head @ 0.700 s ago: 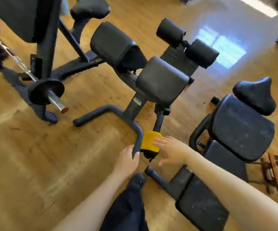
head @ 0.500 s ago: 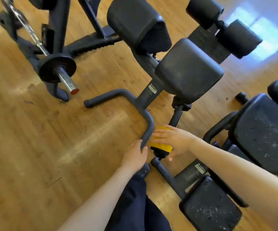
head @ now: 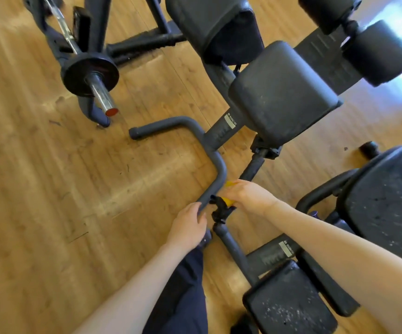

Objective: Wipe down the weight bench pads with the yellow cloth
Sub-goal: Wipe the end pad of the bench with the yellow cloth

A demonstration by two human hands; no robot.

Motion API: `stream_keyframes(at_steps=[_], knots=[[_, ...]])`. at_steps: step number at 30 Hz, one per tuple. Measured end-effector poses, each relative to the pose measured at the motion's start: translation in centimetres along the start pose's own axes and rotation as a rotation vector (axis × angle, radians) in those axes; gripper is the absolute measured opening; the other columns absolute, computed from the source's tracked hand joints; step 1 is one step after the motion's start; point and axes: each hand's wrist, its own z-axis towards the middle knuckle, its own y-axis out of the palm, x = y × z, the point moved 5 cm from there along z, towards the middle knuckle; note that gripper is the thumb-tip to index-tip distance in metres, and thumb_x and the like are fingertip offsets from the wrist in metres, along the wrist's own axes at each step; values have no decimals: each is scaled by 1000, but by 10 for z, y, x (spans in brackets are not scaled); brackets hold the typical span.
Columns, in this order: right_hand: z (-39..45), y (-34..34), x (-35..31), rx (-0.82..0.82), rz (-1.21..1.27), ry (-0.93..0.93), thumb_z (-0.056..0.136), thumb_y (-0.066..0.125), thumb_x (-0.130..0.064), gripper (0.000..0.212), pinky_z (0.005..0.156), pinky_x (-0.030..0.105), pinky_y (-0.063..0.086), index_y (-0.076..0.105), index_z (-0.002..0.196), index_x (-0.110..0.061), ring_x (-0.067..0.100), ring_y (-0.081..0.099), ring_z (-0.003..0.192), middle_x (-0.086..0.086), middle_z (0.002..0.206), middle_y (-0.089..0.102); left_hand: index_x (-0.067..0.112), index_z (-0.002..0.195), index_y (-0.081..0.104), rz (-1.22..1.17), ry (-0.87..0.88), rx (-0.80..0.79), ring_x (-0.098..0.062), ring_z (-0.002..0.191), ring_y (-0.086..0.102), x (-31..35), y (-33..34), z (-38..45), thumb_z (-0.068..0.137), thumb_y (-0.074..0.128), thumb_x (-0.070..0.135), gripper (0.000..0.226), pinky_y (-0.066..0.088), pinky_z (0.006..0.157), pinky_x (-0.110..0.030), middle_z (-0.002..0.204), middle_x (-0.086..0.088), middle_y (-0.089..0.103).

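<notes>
The yellow cloth (head: 228, 201) with a black edge lies low on the bench frame at the centre, mostly hidden under my right hand (head: 248, 196), whose fingers curl over it. My left hand (head: 189, 225) grips the end of the grey curved base tube (head: 215, 182) just left of the cloth. Above them stands the bench with two black pads, the nearer pad (head: 281, 92) dusty, the farther pad (head: 209, 22) behind it. A second bench at the right has a scuffed back pad (head: 385, 201) and a seat pad (head: 289, 304).
A barbell (head: 98, 90) with a black plate sticks out of a rack at upper left. Two black foam rollers (head: 378, 51) sit at upper right. Wooden floor (head: 50, 201) spreads to the left. My dark trouser leg (head: 183, 297) is at the bottom.
My right hand has come down onto the yellow cloth and closed over it. The view has moved nearer to the bench; my left hand stays on the tube.
</notes>
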Motion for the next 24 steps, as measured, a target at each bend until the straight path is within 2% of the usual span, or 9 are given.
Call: stream_keyframes(at_steps=[2,4,6,8,11,15,19,22,24], knots=[[-15,-7,0,80,140,189,88,56,-17,20,95,34,42,63,106,-9,26,57,108,9,109,65,13,134,43,12,34,65,-19,125,43,8,5,-15,99,40,24,37,33,90,-20,137,-4,47],[-44,-13,-3,159,316,366,90,54,-25,19,84,35,45,62,101,-11,24,59,97,7,101,67,10,133,45,22,65,123,-21,124,44,17,16,-37,99,41,21,36,33,89,-19,134,-6,49],[-85,-12,-12,232,509,481,90,55,-23,18,75,35,46,61,95,-8,24,61,87,10,94,68,10,139,39,49,84,162,-19,130,39,23,35,-63,99,40,24,42,30,96,-19,142,-5,43],[-135,-1,-23,262,659,569,90,55,-21,16,71,34,45,60,93,-6,23,60,83,11,91,66,10,145,28,84,75,171,-18,138,28,25,64,-92,99,38,28,50,26,108,-27,151,-4,30],[-217,24,-42,278,829,709,90,55,-21,20,72,33,44,59,102,-6,22,59,86,10,95,65,12,146,26,82,77,167,-18,140,24,30,119,-144,99,37,31,52,25,114,-35,153,-3,25],[-316,60,-64,243,902,884,91,54,-22,25,80,37,47,58,104,0,31,60,96,19,105,63,14,148,24,211,124,139,-14,143,16,48,192,-216,99,35,34,53,16,115,-30,155,1,20],[-376,77,-74,235,916,987,92,53,-24,11,69,31,42,56,87,-15,20,54,77,6,83,58,14,148,22,248,153,91,-15,144,14,59,232,-245,100,32,36,54,15,115,-29,156,-1,19],[-397,83,-77,266,898,1018,92,53,-25,11,66,30,41,55,90,-14,21,53,81,1,78,55,13,148,20,285,147,71,-17,144,14,59,249,-256,100,31,38,55,17,114,-31,156,-2,18],[-403,86,-81,229,863,998,92,52,-25,13,68,32,44,55,97,-14,24,54,85,-1,81,56,13,148,21,291,147,96,-18,143,15,58,255,-265,99,32,38,56,18,114,-32,156,-3,18]])
